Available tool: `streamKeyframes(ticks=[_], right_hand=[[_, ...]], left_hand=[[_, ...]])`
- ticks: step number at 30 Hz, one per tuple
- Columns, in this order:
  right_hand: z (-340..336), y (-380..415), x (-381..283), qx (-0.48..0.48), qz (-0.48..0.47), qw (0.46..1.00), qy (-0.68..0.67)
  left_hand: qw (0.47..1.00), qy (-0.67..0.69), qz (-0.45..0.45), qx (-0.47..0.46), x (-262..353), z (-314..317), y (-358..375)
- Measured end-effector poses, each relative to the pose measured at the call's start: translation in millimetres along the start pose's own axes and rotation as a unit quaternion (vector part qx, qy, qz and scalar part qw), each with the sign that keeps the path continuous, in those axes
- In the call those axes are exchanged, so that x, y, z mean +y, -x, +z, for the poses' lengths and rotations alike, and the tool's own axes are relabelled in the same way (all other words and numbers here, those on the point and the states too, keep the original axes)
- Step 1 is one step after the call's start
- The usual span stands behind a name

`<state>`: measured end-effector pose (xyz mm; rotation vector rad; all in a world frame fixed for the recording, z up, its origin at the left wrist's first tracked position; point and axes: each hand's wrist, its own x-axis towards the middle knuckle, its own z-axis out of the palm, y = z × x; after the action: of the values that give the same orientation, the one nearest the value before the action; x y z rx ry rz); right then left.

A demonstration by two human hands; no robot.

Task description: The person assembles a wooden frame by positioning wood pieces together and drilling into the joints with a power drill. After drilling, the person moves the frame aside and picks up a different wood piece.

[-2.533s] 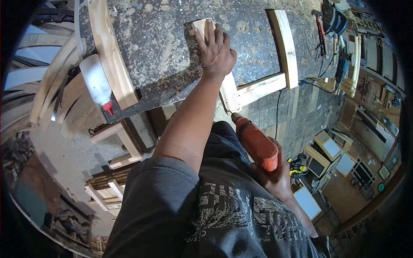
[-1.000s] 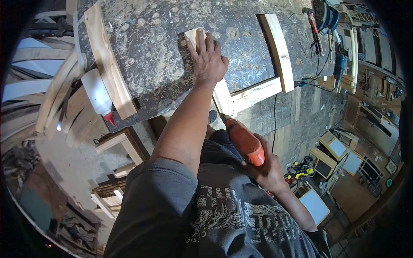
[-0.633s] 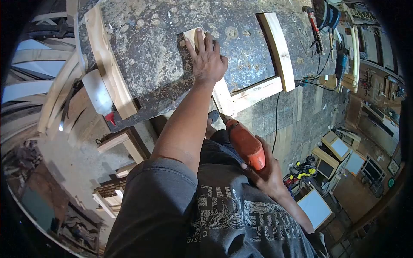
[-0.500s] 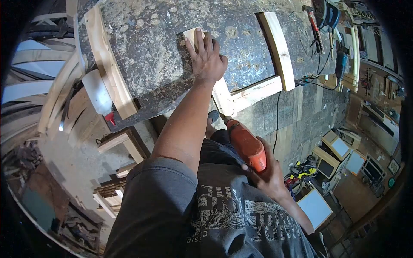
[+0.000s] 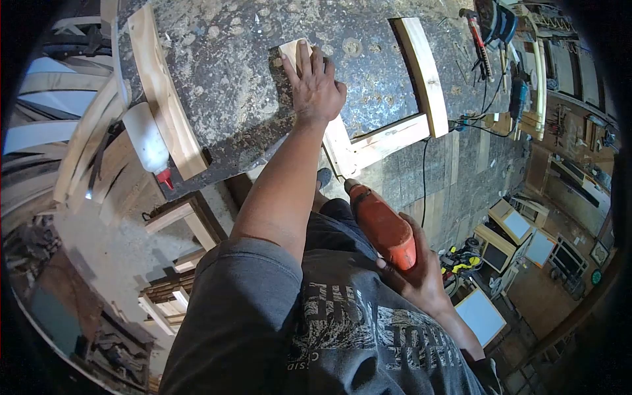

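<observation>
My left hand point(image 5: 317, 92) lies with fingers spread on a pale wooden board point(image 5: 339, 146), pressing it against the stained workbench point(image 5: 230, 72). In my right hand point(image 5: 421, 280) is an orange power drill point(image 5: 383, 224), fingers wrapped round its grip. Its thin bit points at the board's near end, with the tip right by the corner. At that end a wooden crosspiece point(image 5: 390, 142) meets the board and runs right to another wooden piece point(image 5: 424, 76) with a curved edge.
On the bench's left lie a long wooden strip point(image 5: 168, 99) and a white glue bottle point(image 5: 146, 138) with a red cap. Tools, including a red-handled one point(image 5: 479, 43), and a black cable point(image 5: 424, 178) are at right. Wooden frames point(image 5: 191, 224) stand below on the floor.
The drill and my right hand have shifted slightly down and to the right, the bit showing more at the board's end. My left hand stays on the board.
</observation>
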<state>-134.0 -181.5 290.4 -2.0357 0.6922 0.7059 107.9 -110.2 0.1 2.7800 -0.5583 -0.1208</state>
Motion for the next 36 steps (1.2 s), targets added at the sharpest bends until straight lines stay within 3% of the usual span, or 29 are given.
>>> streamKeyframes(ticks=[6,11,12,17,19,23,27,33,34,36], right_hand=[[-18.5,18.7,-27.3,-0.006,0.022,0.999,0.024],[-42.8,52.9,-15.5,0.028,0.025,0.997,-0.06],[-46.2,59.0,-17.0,0.042,0.108,0.986,-0.119],[-47.0,77.7,74.8,0.152,0.043,0.978,-0.135],[-49.2,78.3,103.3,0.219,0.035,0.936,-0.271],[-76.9,77.6,158.5,0.265,0.11,0.912,-0.293],[-113.5,61.5,220.3,0.27,0.112,0.905,-0.308],[-181.1,8.8,333.3,0.262,0.022,0.925,-0.275],[-187.4,2.3,348.3,0.275,-0.004,0.93,-0.246],[-212.1,-3.5,359.1,0.264,-0.014,0.927,-0.266]], left_hand=[[1.0,0.001,-0.004,0.012,0.6,0.7,0.0],[1.0,-0.029,-0.007,-0.006,2.4,-4.0,-0.6],[1.0,-0.023,-0.005,-0.001,2.4,-5.3,-0.2],[0.999,-0.031,-0.003,-0.009,7.8,-18.3,0.4],[0.999,-0.042,-0.006,-0.011,9.1,-18.7,0.1],[0.998,-0.058,-0.002,0.006,7.3,-10.3,1.3],[0.995,-0.088,0.005,0.035,0.1,5.4,0.7],[0.989,-0.132,0.012,0.066,7.8,16.0,5.7],[0.989,-0.143,-0.009,0.035,20.8,17.4,6.4],[1.0,-0.024,0.019,-0.007,72.2,21.9,15.7]])
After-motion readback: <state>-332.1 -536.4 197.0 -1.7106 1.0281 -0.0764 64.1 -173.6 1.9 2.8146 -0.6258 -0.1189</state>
